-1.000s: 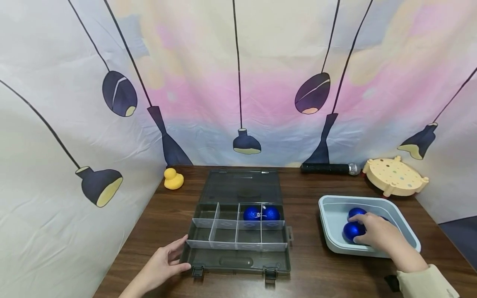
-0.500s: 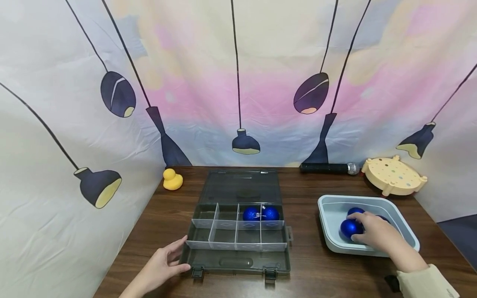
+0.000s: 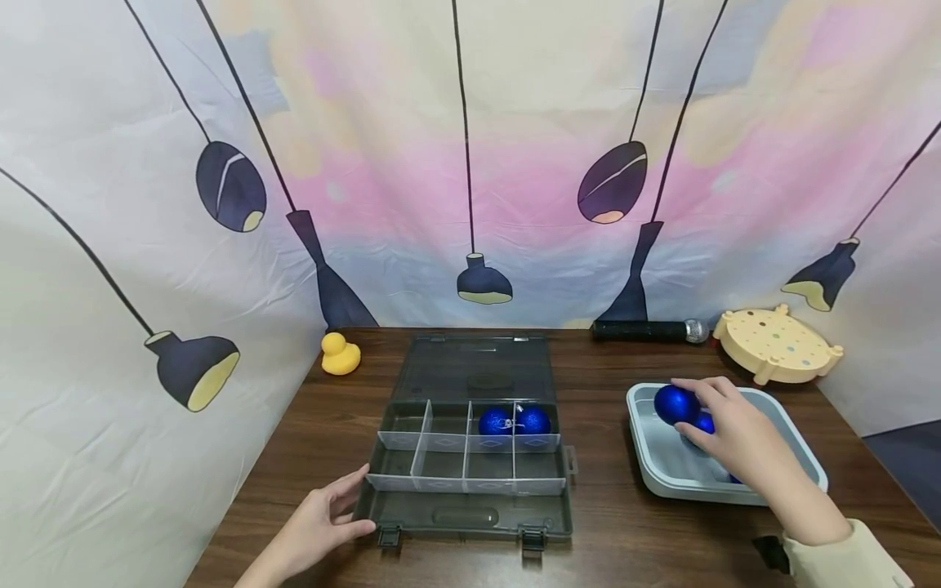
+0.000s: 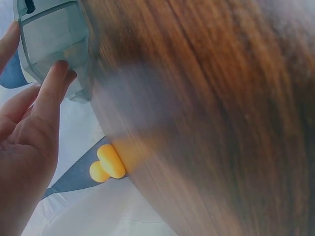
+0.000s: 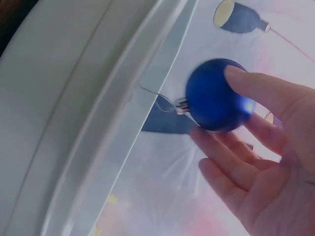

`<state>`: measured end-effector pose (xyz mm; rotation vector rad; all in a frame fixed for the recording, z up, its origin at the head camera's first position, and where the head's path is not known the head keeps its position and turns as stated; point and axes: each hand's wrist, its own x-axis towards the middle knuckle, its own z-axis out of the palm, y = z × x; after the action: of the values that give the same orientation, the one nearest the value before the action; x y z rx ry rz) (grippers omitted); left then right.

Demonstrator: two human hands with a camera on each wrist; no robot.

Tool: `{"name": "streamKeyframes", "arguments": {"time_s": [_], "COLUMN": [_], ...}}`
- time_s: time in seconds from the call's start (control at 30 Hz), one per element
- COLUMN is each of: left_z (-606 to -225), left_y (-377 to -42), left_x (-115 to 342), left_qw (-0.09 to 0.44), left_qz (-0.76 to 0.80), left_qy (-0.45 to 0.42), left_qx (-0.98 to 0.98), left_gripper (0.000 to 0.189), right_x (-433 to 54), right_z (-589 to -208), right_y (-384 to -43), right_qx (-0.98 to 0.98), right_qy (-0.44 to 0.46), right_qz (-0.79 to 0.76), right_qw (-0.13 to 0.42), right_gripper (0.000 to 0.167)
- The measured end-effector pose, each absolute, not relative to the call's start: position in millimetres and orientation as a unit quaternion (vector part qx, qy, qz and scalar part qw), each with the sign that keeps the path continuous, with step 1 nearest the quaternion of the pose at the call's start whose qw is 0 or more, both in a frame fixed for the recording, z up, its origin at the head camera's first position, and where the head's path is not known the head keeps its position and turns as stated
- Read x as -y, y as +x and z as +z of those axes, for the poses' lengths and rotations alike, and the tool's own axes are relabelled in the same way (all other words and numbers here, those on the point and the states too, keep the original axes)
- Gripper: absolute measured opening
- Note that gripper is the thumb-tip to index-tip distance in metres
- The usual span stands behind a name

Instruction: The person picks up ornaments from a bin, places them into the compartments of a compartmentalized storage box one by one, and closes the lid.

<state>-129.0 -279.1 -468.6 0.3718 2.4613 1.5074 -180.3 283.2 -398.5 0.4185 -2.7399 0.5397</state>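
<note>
Between thumb and fingers, my right hand (image 3: 735,429) grips a blue Christmas bauble (image 5: 216,96) with a silver cap and wire loop. It holds the bauble above the light blue plastic tub (image 3: 657,482), where more blue baubles show partly behind the hand. My left hand (image 3: 319,518) touches the left side of the dark transparent compartment box (image 3: 470,518), its fingers fairly straight along the wall in the left wrist view. The box's lid (image 3: 478,367) lies back. Two blue baubles, a left one (image 3: 494,422) and a right one (image 3: 535,421), sit in the back row's two right compartments.
A yellow rubber duck (image 3: 341,354) stands at the table's back left. Along the back right lie a black microphone (image 3: 647,331) and a round cream-coloured piece with dots (image 3: 778,347). A printed cloth (image 3: 412,163) hangs behind the brown wooden table (image 3: 603,531).
My right hand has lifted the blue bauble from the tub's floor, up and slightly to the left. My left hand and the box have stayed put.
</note>
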Motion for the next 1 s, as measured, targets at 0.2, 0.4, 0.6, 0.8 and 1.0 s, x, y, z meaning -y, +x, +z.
{"name": "streamKeyframes", "arguments": {"time_s": [0.2, 0.4, 0.6, 0.8, 1.0], "left_z": [-467.5, -466.5, -466.5, -466.3, -466.5], "left_y": [-128.4, -127.8, -127.0, -125.3, -124.7], "left_x": [279.3, 278.0, 278.3, 278.4, 277.9], "left_qw": [0.121, 0.115, 0.112, 0.108, 0.105], "left_qz": [0.515, 0.512, 0.514, 0.515, 0.515], "left_qy": [0.121, 0.121, 0.118, 0.12, 0.127], "left_qx": [-0.84, -0.843, -0.842, -0.842, -0.841], "left_gripper": [0.08, 0.079, 0.079, 0.079, 0.078], "right_x": [-263.7, -246.4, -225.8, -197.3, -174.0], "right_z": [-396.2, -394.3, -392.8, -396.4, -410.1], "right_y": [-182.0, -186.1, -193.7, -201.7, -204.5], "right_qx": [0.934, 0.919, 0.915, 0.903, 0.891], "right_qy": [0.161, 0.165, 0.187, 0.232, 0.275], "right_qz": [0.213, 0.239, 0.248, 0.257, 0.264], "right_qw": [0.238, 0.267, 0.257, 0.255, 0.247], "right_gripper": [0.064, 0.07, 0.066, 0.064, 0.064]}}
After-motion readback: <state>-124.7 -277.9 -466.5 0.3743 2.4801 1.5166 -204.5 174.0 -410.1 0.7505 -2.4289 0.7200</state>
